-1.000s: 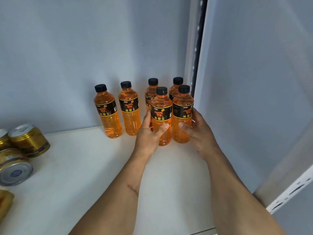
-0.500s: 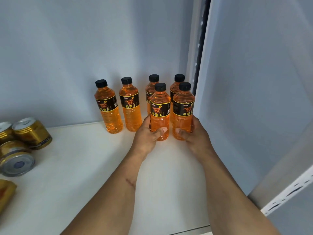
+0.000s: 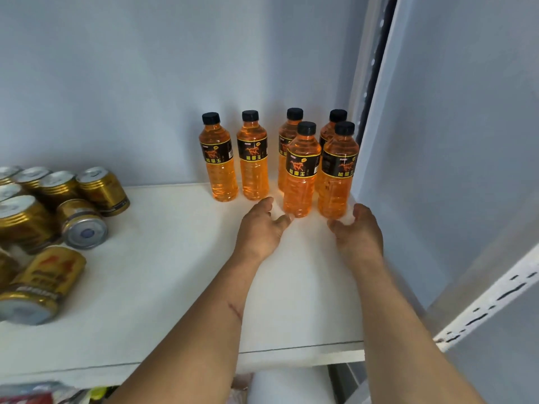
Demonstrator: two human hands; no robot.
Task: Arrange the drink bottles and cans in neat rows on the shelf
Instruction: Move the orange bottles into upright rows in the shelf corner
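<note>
Several orange drink bottles with black caps and black labels stand upright at the back right of the white shelf [image 3: 180,275]. Two front bottles, one [image 3: 300,182] and another [image 3: 337,182], stand ahead of the back row [image 3: 252,158]. My left hand [image 3: 264,228] hovers just in front of the left front bottle, fingers loosely spread and holding nothing. My right hand [image 3: 357,231] is in front of the right front bottle, also loose and empty. Gold cans [image 3: 102,191] crowd the shelf's left side, some upright, some lying down.
The shelf's right side wall [image 3: 437,170] stands close beside the bottles, with a slotted white upright [image 3: 481,304] at the front right. A lying gold can [image 3: 46,275] sits near the front left edge. Blurred items show below the shelf.
Both hands have let go of the two front bottles and drawn back toward me. The bottles stay standing in place. The view has pulled back, showing more cans on the left.
</note>
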